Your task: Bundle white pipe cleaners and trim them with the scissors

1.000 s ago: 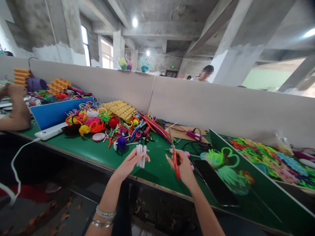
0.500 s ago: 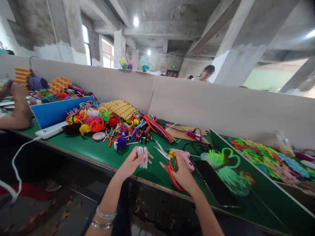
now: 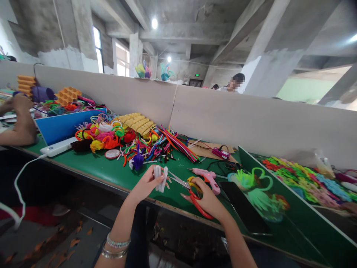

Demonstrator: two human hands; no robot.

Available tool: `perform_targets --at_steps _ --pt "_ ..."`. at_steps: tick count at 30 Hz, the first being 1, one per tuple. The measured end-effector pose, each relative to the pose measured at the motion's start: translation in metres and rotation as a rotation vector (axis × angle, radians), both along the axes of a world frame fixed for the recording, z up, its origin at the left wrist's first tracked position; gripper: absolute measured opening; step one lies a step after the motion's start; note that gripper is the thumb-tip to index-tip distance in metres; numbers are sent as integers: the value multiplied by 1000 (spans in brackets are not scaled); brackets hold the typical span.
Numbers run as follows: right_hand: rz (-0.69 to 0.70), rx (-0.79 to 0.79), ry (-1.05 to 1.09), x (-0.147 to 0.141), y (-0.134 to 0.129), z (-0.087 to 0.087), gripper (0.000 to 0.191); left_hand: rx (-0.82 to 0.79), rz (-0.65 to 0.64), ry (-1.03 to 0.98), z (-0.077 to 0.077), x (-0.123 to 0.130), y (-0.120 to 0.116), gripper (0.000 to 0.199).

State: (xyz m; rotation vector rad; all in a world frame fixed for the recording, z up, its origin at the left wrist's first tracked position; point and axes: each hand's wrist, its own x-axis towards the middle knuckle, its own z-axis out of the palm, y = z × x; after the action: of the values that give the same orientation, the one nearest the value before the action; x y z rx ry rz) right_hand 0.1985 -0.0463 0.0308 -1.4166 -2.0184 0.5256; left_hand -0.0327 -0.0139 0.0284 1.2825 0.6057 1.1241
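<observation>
Holding a white bundle (image 3: 165, 178) at frame centre, the left hand (image 3: 147, 185) has its fingers pinched on it. The right hand (image 3: 208, 198) grips scissors (image 3: 184, 183), blades narrowly parted, tips beside the bundle; contact unconfirmed. The bundle appears gathered; no cut shows.

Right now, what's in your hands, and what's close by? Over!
Left hand: holding white bundle. Right hand: holding scissors, open, pointing toward bundle. Pink glue gun lies just beyond right hand.

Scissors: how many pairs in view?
1: the scissors in the right hand, blades toward the left hand. Others may be hidden in the colourful pile.
</observation>
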Motion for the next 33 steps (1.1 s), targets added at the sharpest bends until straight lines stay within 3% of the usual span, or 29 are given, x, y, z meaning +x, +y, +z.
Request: perform_targets --at_steps 13,18,28,33 --pt "35 13 44 0 0 5 34 -45 -83 -12 -2 -1 0 38" --pt "52 -34 48 0 -1 4 34 -64 -177 62 -4 0 -1 40" --pt "47 -104 -89 4 -6 11 23 -88 -222 103 1 -1 -4 43" --pt "57 -122 -130 5 -7 11 27 -91 -221 105 1 -1 -4 45"
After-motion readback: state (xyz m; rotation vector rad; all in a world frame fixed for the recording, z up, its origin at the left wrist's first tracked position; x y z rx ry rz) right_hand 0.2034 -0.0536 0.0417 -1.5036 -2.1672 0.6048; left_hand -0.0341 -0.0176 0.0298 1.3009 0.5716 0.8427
